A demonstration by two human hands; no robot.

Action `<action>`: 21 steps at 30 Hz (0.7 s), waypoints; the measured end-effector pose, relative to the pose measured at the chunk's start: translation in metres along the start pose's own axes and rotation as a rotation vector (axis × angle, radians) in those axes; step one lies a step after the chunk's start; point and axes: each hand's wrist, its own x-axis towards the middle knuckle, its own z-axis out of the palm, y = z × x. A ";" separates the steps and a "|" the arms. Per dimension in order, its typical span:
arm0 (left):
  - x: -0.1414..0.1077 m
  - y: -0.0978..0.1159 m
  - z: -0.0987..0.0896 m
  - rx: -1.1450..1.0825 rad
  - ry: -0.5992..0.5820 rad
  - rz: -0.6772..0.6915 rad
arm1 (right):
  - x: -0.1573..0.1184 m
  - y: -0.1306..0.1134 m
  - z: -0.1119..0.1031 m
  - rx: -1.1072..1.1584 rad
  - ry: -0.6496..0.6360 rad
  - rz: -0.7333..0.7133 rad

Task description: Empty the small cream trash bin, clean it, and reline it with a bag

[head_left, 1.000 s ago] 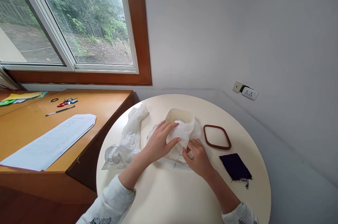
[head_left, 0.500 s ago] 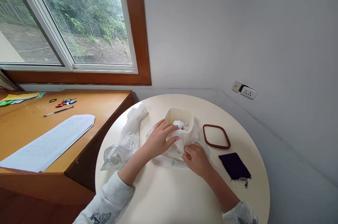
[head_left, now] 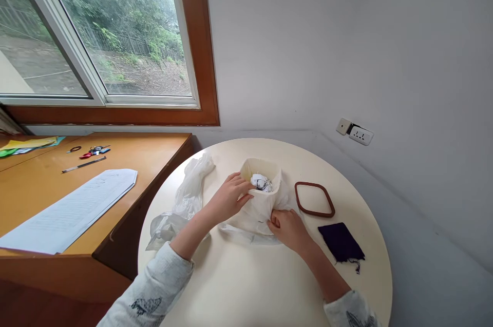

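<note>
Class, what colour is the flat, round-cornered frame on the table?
The flat, round-cornered frame is reddish-brown, seen best in the head view.

A room like a home study or small office; which is unclear. A window (head_left: 103, 60) onto trees (head_left: 131, 6) is at ten o'clock, a desk (head_left: 154, 155) with papers (head_left: 73, 209) and pen (head_left: 83, 164) at nine, a table (head_left: 234, 286) at six, a socket (head_left: 361, 135) at three.

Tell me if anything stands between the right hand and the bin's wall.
Yes: the thin, translucent plastic bag draped over the bin. It covers the front wall, and the right hand grips it near the front-right corner. Nothing else visible intervenes.
</note>
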 end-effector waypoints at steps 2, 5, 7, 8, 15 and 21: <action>0.001 0.001 -0.002 0.011 -0.026 -0.005 | -0.003 0.002 -0.016 0.077 -0.101 -0.001; 0.005 0.001 -0.006 0.040 -0.078 -0.009 | -0.002 0.003 -0.048 0.190 -0.204 0.088; 0.009 0.000 -0.008 0.063 -0.124 0.000 | 0.004 0.001 -0.067 0.204 -0.074 0.132; 0.011 -0.001 -0.009 0.070 -0.149 0.010 | 0.008 -0.001 -0.075 0.211 0.037 0.123; 0.024 -0.007 -0.006 -0.035 -0.204 -0.009 | 0.039 -0.009 -0.088 0.088 0.288 -0.237; 0.027 -0.014 0.001 -0.092 -0.184 -0.030 | 0.061 -0.006 -0.078 -0.047 0.111 -0.287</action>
